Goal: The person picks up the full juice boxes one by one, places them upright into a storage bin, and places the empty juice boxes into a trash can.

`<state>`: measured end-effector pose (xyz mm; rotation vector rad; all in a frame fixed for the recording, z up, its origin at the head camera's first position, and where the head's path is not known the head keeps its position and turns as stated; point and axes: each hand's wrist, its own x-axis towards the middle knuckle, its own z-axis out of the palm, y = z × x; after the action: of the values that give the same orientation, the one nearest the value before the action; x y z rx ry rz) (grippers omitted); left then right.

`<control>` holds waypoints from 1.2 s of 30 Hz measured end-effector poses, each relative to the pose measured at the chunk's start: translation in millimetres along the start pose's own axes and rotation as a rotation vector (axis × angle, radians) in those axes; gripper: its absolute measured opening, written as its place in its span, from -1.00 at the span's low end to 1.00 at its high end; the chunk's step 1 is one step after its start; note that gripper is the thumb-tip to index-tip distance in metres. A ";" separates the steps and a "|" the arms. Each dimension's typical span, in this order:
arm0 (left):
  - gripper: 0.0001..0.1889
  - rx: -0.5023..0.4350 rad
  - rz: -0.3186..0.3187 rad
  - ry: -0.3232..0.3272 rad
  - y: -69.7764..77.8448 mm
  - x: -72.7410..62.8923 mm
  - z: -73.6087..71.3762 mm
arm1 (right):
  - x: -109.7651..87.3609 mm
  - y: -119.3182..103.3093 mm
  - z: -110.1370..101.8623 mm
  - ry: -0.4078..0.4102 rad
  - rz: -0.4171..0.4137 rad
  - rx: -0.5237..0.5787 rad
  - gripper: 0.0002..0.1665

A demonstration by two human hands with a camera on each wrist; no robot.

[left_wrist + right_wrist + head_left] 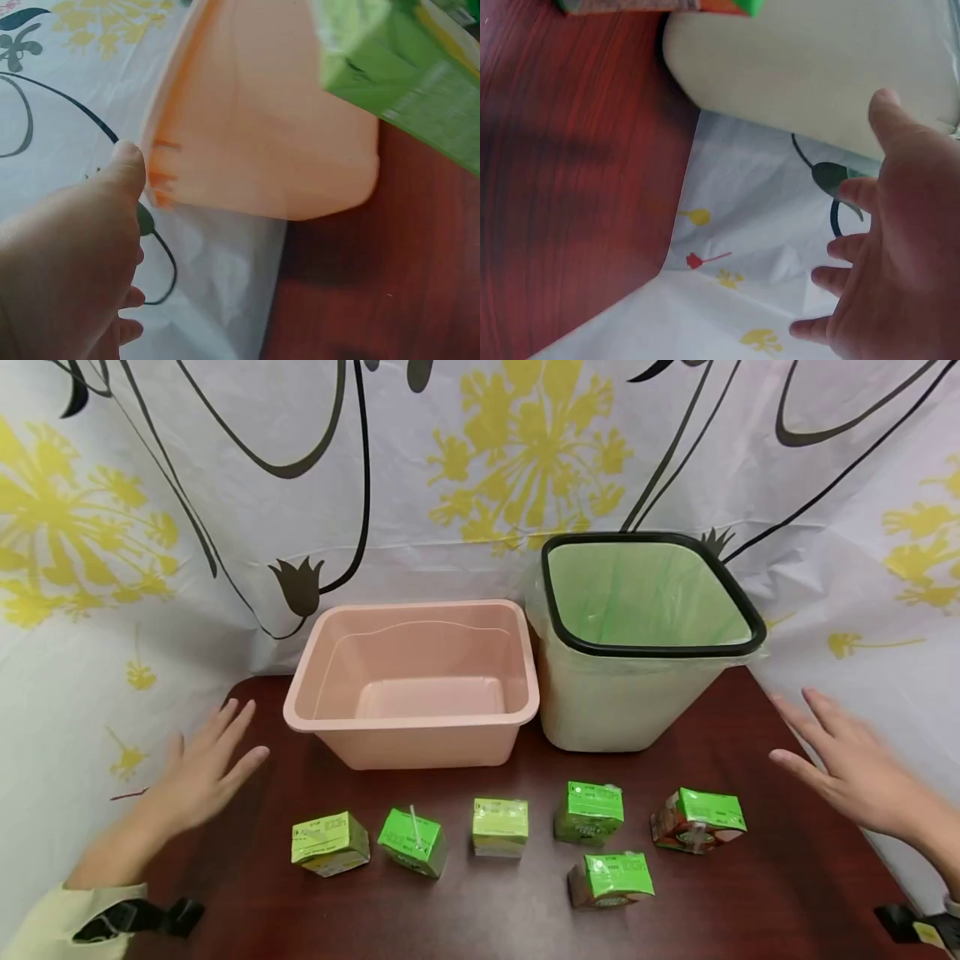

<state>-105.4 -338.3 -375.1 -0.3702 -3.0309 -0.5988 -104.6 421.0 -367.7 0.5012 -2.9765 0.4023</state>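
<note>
My left hand [197,777] is held out over the table's left side with fingers spread, touching nothing; the pink plastic basin [420,743] is nearest to it. On the far right my right hand [855,760] is likewise spread and holds nothing. Small drink cartons stand in a loose row between the hands: a yellow-green carton [330,843], a green carton with a straw [412,842], another yellow-green carton [500,827], a green carton [589,812], a green and brown carton [697,820], and a similar carton [611,880] nearer the front.
A cream trash bin [622,702] with a black rim and pale green liner stands right of the basin, close beside it. Both stand at the back of the dark red table [450,927]. A white flowered cloth [450,552] hangs behind and along both sides.
</note>
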 end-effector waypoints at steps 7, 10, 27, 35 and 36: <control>-0.38 -0.213 0.058 0.027 6.1 16.5 -13.3 | -5.1 -8.9 5.0 0.015 -0.072 0.237 -0.21; -0.39 -0.333 0.034 -0.013 10.1 23.7 -19.4 | -7.1 -15.3 7.5 0.046 -0.120 0.312 -0.22; -0.17 -0.814 -0.186 -0.256 19.8 83.3 -28.6 | -19.6 -25.9 56.0 -0.101 -0.253 0.793 -0.07; -0.25 -0.880 -0.257 -0.290 19.3 96.5 -22.5 | -10.8 -33.1 76.5 -0.137 -0.312 0.822 0.05; -0.28 -0.879 -0.255 -0.289 19.0 97.4 -21.8 | -10.5 -33.4 78.7 -0.130 -0.319 0.814 0.05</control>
<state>-195.8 -307.5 -340.6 -0.0693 -2.8823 -2.0466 -87.6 372.3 -436.7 1.0692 -2.6447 1.5912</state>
